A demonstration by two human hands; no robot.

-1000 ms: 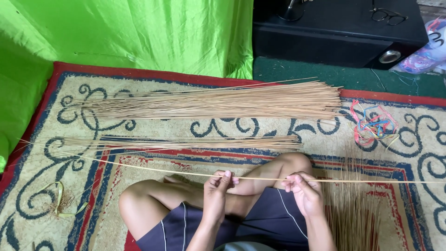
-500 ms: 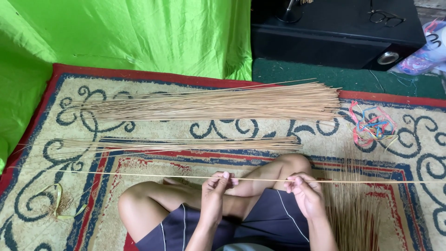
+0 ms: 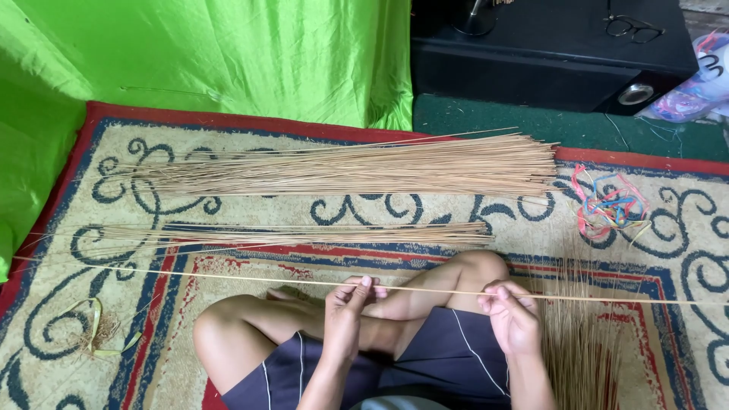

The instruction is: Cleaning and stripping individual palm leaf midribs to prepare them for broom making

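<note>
I sit cross-legged on a patterned rug (image 3: 228, 209). My left hand (image 3: 345, 311) and my right hand (image 3: 510, 313) both pinch one long thin pale stick (image 3: 228, 276), held level across my knees. It reaches from the rug's left edge to the far right. Beyond my knees lies a thin row of similar sticks (image 3: 304, 234). Farther away rests a large bundle of sticks (image 3: 357, 168). Another heap of sticks (image 3: 581, 345) lies by my right thigh, pointing away from me.
Green cloth (image 3: 205, 53) hangs at the back and left. A black speaker box (image 3: 547, 61) with glasses on top stands at the back right. Tangled coloured strings (image 3: 611, 205) lie on the rug's right. A yellow strip with fibre scraps (image 3: 95, 334) lies front left.
The held stick has slid a little to the left through my hands and sits slightly lower at its left end. The hands stay in about the same place.
</note>
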